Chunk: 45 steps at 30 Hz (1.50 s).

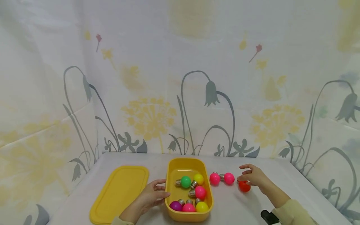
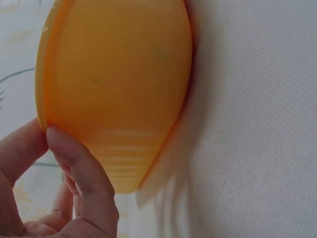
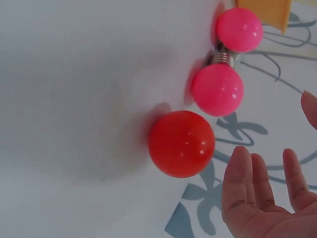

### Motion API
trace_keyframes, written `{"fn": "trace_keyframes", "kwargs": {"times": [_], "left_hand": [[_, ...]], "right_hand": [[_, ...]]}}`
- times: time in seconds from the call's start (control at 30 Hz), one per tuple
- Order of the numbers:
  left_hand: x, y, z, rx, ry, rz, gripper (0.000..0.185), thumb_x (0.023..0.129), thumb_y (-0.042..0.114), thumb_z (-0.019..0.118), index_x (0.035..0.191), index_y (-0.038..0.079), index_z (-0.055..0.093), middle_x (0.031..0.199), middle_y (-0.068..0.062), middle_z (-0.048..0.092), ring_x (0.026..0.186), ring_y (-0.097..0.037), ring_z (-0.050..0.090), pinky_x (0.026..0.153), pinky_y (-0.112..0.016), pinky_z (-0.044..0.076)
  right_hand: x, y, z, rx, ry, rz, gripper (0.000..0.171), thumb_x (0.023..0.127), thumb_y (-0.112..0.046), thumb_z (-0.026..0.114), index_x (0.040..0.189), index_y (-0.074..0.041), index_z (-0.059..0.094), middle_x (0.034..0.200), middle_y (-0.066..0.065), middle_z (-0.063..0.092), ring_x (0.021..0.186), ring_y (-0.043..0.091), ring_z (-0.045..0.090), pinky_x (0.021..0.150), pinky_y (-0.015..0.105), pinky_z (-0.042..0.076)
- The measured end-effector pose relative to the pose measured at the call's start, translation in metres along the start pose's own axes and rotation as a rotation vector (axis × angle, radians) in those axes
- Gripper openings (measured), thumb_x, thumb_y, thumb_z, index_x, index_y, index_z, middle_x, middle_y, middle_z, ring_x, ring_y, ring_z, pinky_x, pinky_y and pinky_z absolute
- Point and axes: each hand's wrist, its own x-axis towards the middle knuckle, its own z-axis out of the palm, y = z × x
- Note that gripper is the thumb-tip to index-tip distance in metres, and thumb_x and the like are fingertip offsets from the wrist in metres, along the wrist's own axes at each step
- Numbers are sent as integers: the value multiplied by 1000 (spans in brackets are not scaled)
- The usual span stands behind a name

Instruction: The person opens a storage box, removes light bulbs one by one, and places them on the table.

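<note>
My left hand point(image 1: 150, 196) pinches the left rim of a yellow plastic box point(image 1: 189, 216); the left wrist view shows thumb and finger at its edge. Inside the box lie several round light bulbs, among them a green bulb point(image 1: 185, 181), a purple bulb point(image 1: 175, 206) and pink and yellow ones. My right hand point(image 1: 255, 176) hovers over a red bulb point(image 1: 244, 187) on the table. In the right wrist view its fingers are spread apart from the red bulb point(image 3: 182, 144), holding nothing.
Two pink bulbs, one nearer the box point(image 1: 215, 179) and one farther right point(image 1: 229, 178), lie between the box and the red bulb. A yellow lid point(image 1: 121, 190) lies flat at the left. Behind the white table point(image 1: 230, 207) hangs a flower-print cloth point(image 1: 157, 78).
</note>
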Motion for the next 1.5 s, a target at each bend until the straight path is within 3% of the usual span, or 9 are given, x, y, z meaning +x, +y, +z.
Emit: {"fn": "trace_keyframes", "kwargs": {"times": [0.33, 0.57, 0.83, 1.5], "left_hand": [[-1, -1, 0, -3, -2, -1, 63, 80, 7, 73, 133, -4, 40, 108, -18, 54, 80, -19, 56, 73, -32, 53], [-3, 0, 1, -9, -9, 12, 64, 80, 7, 72, 134, -5, 40, 108, -18, 54, 79, -18, 57, 72, -31, 53], [-3, 0, -1, 6, 16, -23, 65, 81, 9, 73, 135, -4, 39, 109, -18, 54, 81, -19, 57, 74, -33, 53], [-1, 3, -1, 3, 10, -42, 64, 80, 9, 73, 134, -2, 40, 110, -18, 53, 85, -22, 56, 75, -32, 53]], "right_hand": [[2, -19, 18, 13, 10, -7, 52, 80, -7, 71, 124, 6, 46, 107, 22, 53, 88, 31, 56, 77, 42, 52], [6, -34, 29, 23, -4, -41, 53, 78, -11, 74, 122, 4, 48, 107, 22, 53, 86, 27, 59, 78, 45, 51], [9, -55, 45, 10, -16, -33, 55, 78, -14, 75, 124, 1, 49, 112, 23, 54, 89, 29, 58, 80, 41, 51], [19, -88, 79, 133, -70, -93, 42, 79, -3, 72, 117, 0, 54, 105, 18, 55, 85, 27, 60, 74, 38, 53]]}}
